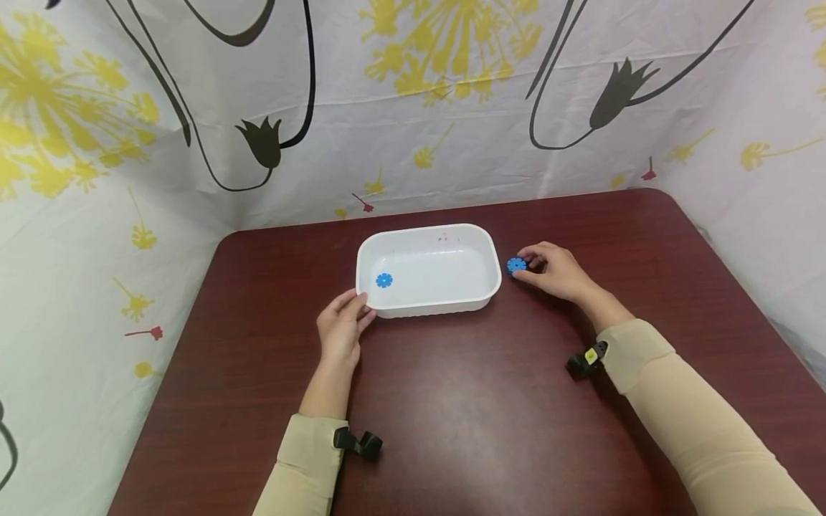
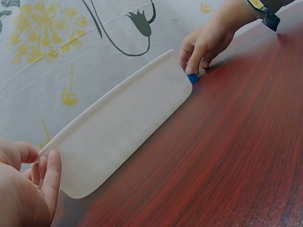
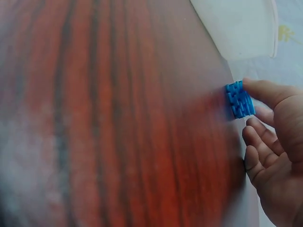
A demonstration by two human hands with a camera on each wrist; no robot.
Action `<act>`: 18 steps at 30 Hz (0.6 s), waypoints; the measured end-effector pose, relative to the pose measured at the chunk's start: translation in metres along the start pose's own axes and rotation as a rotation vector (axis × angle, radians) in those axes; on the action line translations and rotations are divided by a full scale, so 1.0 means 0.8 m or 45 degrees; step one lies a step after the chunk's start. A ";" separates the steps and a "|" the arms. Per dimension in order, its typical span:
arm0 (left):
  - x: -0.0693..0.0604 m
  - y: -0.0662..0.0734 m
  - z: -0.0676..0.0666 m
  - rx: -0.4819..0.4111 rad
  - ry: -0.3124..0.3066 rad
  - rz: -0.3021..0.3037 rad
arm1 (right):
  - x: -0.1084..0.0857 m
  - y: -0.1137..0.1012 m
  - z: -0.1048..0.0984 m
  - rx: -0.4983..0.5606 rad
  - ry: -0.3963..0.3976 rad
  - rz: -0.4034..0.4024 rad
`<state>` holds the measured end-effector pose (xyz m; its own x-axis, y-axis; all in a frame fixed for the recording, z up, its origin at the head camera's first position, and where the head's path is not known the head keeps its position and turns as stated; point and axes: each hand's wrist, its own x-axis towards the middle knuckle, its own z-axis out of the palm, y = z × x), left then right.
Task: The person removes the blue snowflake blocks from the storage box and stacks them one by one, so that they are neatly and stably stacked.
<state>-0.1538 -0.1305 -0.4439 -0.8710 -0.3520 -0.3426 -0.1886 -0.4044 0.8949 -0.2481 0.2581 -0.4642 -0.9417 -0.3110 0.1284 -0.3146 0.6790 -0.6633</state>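
Observation:
A white rectangular tray (image 1: 429,311) stands on the dark red table, with one blue notched disc (image 1: 383,280) lying in its left part. At the tray's near left corner, my left hand (image 1: 342,327) grips the rim between thumb and fingers. Just right of the tray, my right hand (image 1: 556,274) pinches a short stack of blue notched discs (image 1: 516,266). In the right wrist view the stack (image 3: 240,100) shows several layers, held close to the tabletop. The left wrist view shows the tray's long outer side (image 2: 123,127) and hides its inside.
The table (image 1: 452,408) has a wood grain and rounded far corners. A white cloth with yellow and dark flower prints (image 1: 413,143) hangs behind it and along both sides. Black straps with small devices (image 1: 358,443) sit at both sleeve cuffs.

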 end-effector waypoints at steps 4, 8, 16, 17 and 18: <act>0.000 0.000 0.000 -0.003 0.009 -0.003 | 0.002 -0.003 -0.001 0.027 0.058 -0.012; 0.001 0.000 0.001 0.004 0.015 -0.003 | 0.007 -0.012 -0.004 0.067 0.114 0.018; 0.000 0.001 0.001 0.004 0.014 0.000 | 0.022 -0.039 -0.005 0.127 0.178 0.042; 0.000 0.001 0.001 0.003 0.013 0.000 | 0.024 -0.043 -0.005 0.132 0.187 0.032; -0.001 0.001 0.001 0.003 0.011 0.001 | 0.026 -0.047 -0.004 0.138 0.194 0.021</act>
<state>-0.1541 -0.1297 -0.4429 -0.8671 -0.3596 -0.3446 -0.1893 -0.4020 0.8959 -0.2563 0.2278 -0.4341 -0.9564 -0.1903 0.2218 -0.2921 0.6047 -0.7410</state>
